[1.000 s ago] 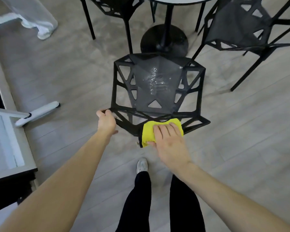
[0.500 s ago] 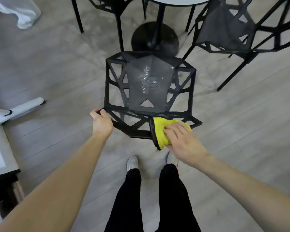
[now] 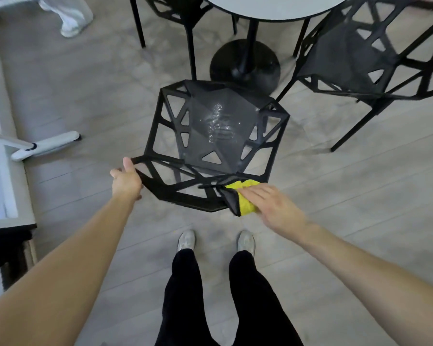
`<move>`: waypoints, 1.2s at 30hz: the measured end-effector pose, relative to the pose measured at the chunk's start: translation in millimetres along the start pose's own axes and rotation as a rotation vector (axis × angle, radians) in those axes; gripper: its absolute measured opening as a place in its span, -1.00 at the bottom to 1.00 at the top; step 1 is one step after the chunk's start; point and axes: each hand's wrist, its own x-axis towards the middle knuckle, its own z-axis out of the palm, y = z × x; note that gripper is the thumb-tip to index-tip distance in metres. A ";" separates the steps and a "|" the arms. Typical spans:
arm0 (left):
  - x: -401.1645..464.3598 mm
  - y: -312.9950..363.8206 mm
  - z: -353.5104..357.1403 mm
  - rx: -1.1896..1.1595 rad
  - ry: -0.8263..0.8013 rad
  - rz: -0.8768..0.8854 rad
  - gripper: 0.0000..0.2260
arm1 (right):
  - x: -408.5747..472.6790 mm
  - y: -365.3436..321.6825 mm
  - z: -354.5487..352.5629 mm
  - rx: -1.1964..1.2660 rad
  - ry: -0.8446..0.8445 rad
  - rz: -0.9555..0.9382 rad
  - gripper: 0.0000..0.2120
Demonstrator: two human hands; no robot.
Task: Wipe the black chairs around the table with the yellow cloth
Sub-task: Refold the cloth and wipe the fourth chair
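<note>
A black angular chair (image 3: 218,136) stands right in front of me, its backrest toward me and wet streaks shining on its seat. My left hand (image 3: 126,179) grips the left end of the backrest's top edge, thumb up. The yellow cloth (image 3: 245,204), with a dark grey edge, lies over the right end of that top edge. My right hand (image 3: 270,206) presses on the cloth with its fingers stretched out flat.
A round white table (image 3: 273,6) on a black pedestal base (image 3: 245,63) stands behind the chair. More black chairs stand at the right (image 3: 370,53) and behind (image 3: 178,11). A white mop-like head (image 3: 45,146) lies on the floor at left, beside a low cabinet (image 3: 3,186). Another person's white-trousered leg (image 3: 70,13) is at the top left.
My right hand has slid the cloth from the middle of the backrest's top edge to its right end. The fingers have flattened. My left hand keeps its grip.
</note>
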 end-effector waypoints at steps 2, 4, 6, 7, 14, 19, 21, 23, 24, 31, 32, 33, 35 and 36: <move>-29.1 -15.9 4.9 -0.140 -0.014 -0.047 -0.34 | -7.5 19.8 -29.4 0.139 -0.090 0.156 -0.53; -68.2 -26.6 18.9 -0.298 -0.068 -0.078 -0.28 | 1.7 16.6 -50.1 0.268 -0.059 0.283 -0.63; -95.3 -29.5 42.2 -0.434 -0.053 -0.095 -0.38 | 23.2 -0.7 -61.3 0.400 0.020 0.384 -0.72; -103.0 -27.2 52.8 -0.489 -0.010 -0.097 -0.45 | 36.9 -15.4 -61.7 0.494 -0.003 0.382 -0.73; -104.6 -25.5 82.0 -0.524 0.356 -0.018 -0.60 | 84.8 -61.9 -16.1 0.448 -0.457 0.038 -0.59; -106.3 -27.8 89.5 -0.582 0.418 -0.018 -0.58 | 152.3 -24.2 19.5 0.438 -0.632 0.330 -0.56; -105.3 -28.7 88.8 -0.571 0.408 -0.037 -0.56 | 175.2 -24.3 43.9 0.428 -0.649 0.349 -0.54; -110.4 -26.3 89.3 -0.539 0.415 -0.031 -0.54 | 175.6 -24.5 42.5 0.434 -0.657 0.340 -0.58; -114.3 -24.4 89.4 -0.542 0.427 -0.032 -0.54 | 168.1 -26.0 30.6 0.441 -0.668 0.305 -0.62; -123.6 -18.7 89.9 -0.473 0.502 -0.105 -0.56 | 138.9 -4.7 -6.3 0.516 -0.731 -0.003 -0.83; -126.0 -15.4 89.1 -0.479 0.507 -0.122 -0.55 | 151.0 7.3 11.5 0.507 -0.741 0.007 -0.72; -128.6 -11.0 88.9 -0.498 0.513 -0.145 -0.54 | 163.8 18.0 30.3 0.477 -0.751 0.054 -0.64; -132.6 -6.1 91.2 -0.587 0.512 -0.253 -0.46 | 188.0 28.9 49.9 0.486 -0.809 0.186 -0.64; -133.5 -3.6 92.9 -0.672 0.487 -0.346 -0.40 | 195.2 29.4 49.8 0.556 -0.790 0.245 -0.71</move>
